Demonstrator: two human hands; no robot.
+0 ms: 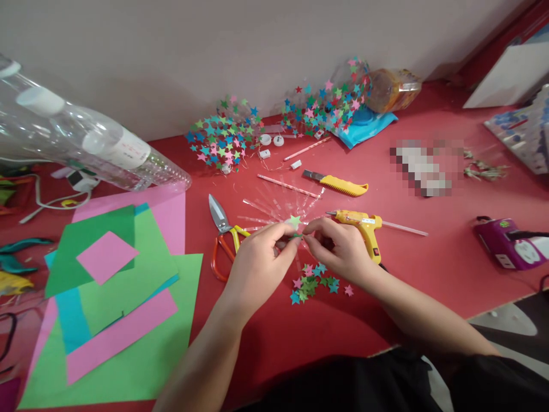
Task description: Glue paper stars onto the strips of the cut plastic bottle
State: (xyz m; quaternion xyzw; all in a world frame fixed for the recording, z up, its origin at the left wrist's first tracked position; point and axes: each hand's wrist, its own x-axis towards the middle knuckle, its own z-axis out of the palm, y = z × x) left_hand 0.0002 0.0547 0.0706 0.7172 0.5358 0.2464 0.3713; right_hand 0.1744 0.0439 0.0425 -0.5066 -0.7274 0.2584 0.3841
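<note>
Head view: left hand [259,260] pinches a small green piece [297,235].
It sits between closed thumb and forefinger; right hand [343,246] has fingertips just beside it, hold unclear; pale green star [295,219] just beyond.

The work surface is a red tabletop [429,280] with a smooth, slightly glossy finish. Its rear edge abuts a plain, pale grey wall [171,51], which spans most of the upper field of view. At the upper right, a red panel-like surface [493,55] rises beyond the wall's end; its exact type cannot be determined. The tabletop's front edge [506,301] shows a thin, pale strip at the lower right. Below this edge, the floor [510,321] displays dark and pale curved areas. Illumination is diffuse, with soft shading on the wall.
</note>
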